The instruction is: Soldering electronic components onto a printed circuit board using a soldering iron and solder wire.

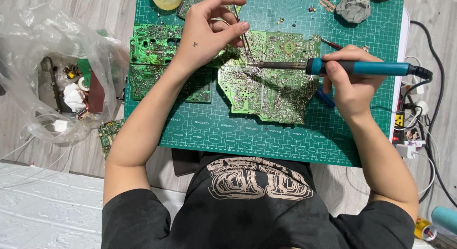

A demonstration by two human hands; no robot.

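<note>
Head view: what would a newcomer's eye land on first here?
The big green circuit board in the middle of the green cutting mat. The right hand holds a teal soldering iron with its tip on the board, where the left hand pinches tweezers. A clear plastic bag of scrap lies at left.

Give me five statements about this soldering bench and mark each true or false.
1. The right hand holds a teal-handled soldering iron. True.
2. The left hand pinches thin metal tweezers. True.
3. The large green circuit board lies on bare wood. False: it lies on a green gridded cutting mat.
4. The clear plastic bag sits beside the right hand. False: it lies beyond the left arm.
5. A grey rock rests on the mat's far edge. True.
</note>
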